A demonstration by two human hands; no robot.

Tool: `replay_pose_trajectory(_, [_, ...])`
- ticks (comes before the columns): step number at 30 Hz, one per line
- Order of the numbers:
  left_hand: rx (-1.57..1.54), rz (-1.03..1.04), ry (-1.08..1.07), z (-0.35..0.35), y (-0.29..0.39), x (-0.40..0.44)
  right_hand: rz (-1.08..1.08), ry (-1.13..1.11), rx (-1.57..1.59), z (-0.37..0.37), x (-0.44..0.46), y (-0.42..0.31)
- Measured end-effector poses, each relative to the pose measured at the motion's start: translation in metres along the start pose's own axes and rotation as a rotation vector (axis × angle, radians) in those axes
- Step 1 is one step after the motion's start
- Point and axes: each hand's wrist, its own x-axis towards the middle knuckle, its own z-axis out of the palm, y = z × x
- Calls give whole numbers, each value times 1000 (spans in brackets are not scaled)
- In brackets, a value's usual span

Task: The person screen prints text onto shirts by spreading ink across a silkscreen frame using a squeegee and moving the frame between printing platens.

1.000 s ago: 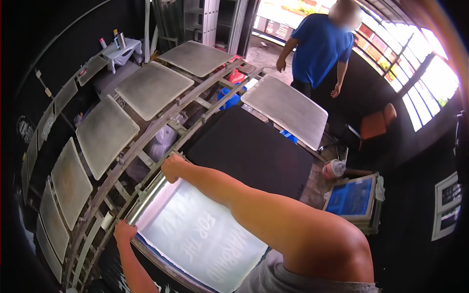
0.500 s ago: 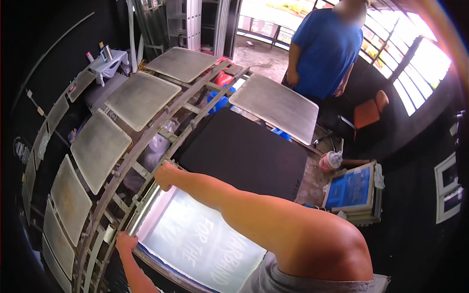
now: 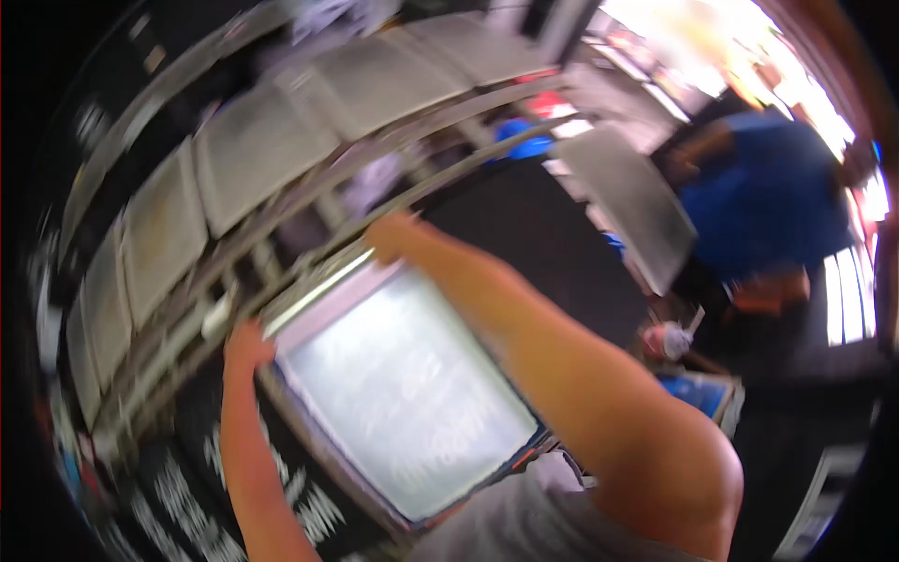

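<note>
A screen-printing frame (image 3: 412,375) with pale mesh and faint lettering lies in front of me, its image smeared by motion. A shiny metal bar (image 3: 318,293) runs along its far edge. My left hand (image 3: 248,347) is closed on the far left corner, at one end of that bar. At the far right corner my right hand (image 3: 393,236) is closed as well, the arm reaching across the frame's right side. Fingers of both hands are blurred. Black fabric (image 3: 515,234) covers the board just right of the frame.
Grey flat boards (image 3: 272,140) line a long rail beyond the frame. Black fabric with white lettering (image 3: 187,506) lies at lower left. A person in a blue shirt (image 3: 768,187) stands at the right, near a bare grey board (image 3: 627,206). A bucket (image 3: 667,340) sits on the floor.
My view has swung, so the frame and both hands sit higher in the picture. Lettered black fabric now shows at lower left. The person in blue appears farther right, leaning over. Both hands keep their corners.
</note>
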Motion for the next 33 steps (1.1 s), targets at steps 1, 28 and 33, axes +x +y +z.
replay_pose_trajectory(1, [-13, -9, -88, -20, 12, -9, 14, -89, -39, -13, -6, -7])
replay_pose_trajectory(28, [-143, -210, -215, -15, 102, -188, 63, -78, 66, 26, -188, -73])
replay_pose_trajectory(33, [-155, -193, -229, -3, 116, -224, 60, -61, 123, 44, -226, -84])
